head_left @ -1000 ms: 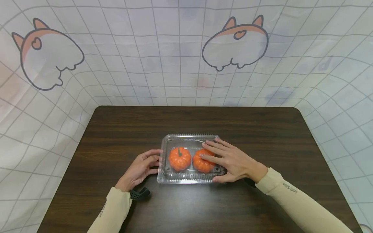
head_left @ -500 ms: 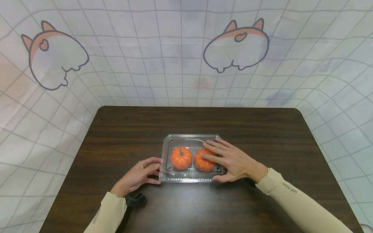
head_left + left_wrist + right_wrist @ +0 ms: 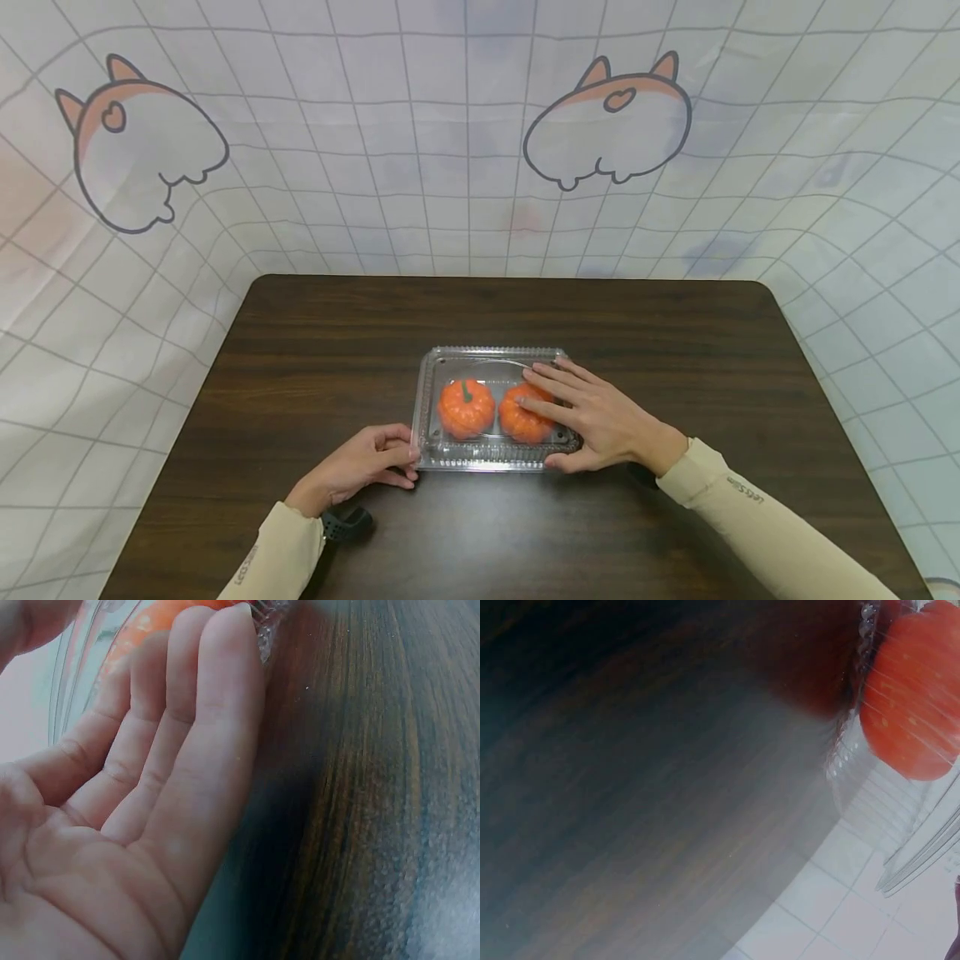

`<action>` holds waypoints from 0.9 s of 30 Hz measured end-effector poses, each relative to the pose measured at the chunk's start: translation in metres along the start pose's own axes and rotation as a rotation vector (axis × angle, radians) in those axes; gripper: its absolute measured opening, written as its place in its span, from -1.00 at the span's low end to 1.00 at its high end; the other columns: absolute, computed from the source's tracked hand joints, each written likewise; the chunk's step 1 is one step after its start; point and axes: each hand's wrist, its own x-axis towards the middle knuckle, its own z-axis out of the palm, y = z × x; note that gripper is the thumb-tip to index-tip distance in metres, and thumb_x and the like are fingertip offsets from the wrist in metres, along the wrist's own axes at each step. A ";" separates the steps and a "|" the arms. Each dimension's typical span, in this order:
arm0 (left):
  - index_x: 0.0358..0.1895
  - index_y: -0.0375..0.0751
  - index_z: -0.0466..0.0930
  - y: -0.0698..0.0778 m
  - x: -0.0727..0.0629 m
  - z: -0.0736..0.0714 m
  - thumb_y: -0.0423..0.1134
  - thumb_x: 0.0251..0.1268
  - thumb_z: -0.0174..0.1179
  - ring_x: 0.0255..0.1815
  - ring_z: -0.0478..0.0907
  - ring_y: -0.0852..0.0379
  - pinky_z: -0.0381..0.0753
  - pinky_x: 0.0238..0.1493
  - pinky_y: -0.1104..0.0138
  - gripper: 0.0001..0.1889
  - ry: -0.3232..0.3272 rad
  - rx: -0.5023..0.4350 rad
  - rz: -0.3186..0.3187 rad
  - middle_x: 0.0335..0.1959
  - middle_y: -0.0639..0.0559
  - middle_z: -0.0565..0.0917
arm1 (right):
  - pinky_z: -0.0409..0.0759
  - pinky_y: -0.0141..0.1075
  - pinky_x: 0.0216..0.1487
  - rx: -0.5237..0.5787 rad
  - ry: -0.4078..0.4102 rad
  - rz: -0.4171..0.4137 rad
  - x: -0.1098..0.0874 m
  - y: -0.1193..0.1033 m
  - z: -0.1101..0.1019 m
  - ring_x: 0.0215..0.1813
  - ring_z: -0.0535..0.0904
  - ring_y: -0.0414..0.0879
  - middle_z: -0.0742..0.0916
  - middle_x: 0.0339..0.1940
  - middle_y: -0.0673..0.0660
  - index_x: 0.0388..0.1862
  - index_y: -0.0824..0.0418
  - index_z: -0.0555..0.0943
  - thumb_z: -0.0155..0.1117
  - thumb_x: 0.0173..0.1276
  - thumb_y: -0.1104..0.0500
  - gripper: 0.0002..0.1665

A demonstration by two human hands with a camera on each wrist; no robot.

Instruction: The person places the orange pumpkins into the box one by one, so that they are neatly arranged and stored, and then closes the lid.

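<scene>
A clear plastic clamshell container sits on the dark wooden table, its lid down over two small orange pumpkins. The left pumpkin shows a green stem; the right pumpkin is partly covered by fingers. My left hand pinches the container's near left corner, thumb on the rim and fingers at the side. In the left wrist view its fingers reach up against the ridged edge. My right hand lies spread over the lid's right side, thumb at the near edge. The right wrist view catches one pumpkin through the clear wall.
The table has rounded far corners and extends around the container. A white gridded cloth with cartoon animal drawings hangs behind it and along both sides. A dark wrist strap is on the left wrist.
My left hand has slid from the middle of the container's left side toward its near left corner, its thumb now at the rim. My right hand stays spread on the lid.
</scene>
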 end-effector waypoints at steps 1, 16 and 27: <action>0.00 -0.31 0.53 0.000 0.000 0.000 -0.17 0.54 0.21 -0.19 0.70 0.15 0.82 -0.04 0.21 -0.76 0.003 0.004 -0.001 -0.22 0.00 0.70 | 0.34 0.13 0.55 0.003 0.006 0.003 -0.001 0.000 0.000 0.57 0.41 0.14 0.54 0.51 0.29 0.54 0.03 0.45 -0.32 0.48 -0.59 0.00; -0.01 -0.55 0.63 0.004 -0.003 0.011 -0.20 0.59 0.09 -0.30 0.67 0.23 0.77 -0.14 0.36 -0.64 0.048 0.050 -0.001 -0.34 0.10 0.71 | 0.05 -0.29 0.72 0.195 0.246 0.186 -0.025 -0.007 -0.001 0.48 0.40 0.23 0.53 0.46 0.34 0.47 0.30 0.45 0.34 0.10 -0.61 0.26; 0.03 -0.58 0.63 0.001 0.000 0.011 -0.23 0.57 0.12 -0.28 0.66 0.24 0.76 -0.14 0.40 -0.64 0.080 0.076 -0.005 -0.31 0.04 0.71 | 0.53 -0.17 0.43 0.390 0.117 0.636 -0.051 -0.029 -0.002 0.42 0.43 0.01 0.46 0.45 0.15 0.63 0.17 0.20 0.74 -0.15 -0.32 0.46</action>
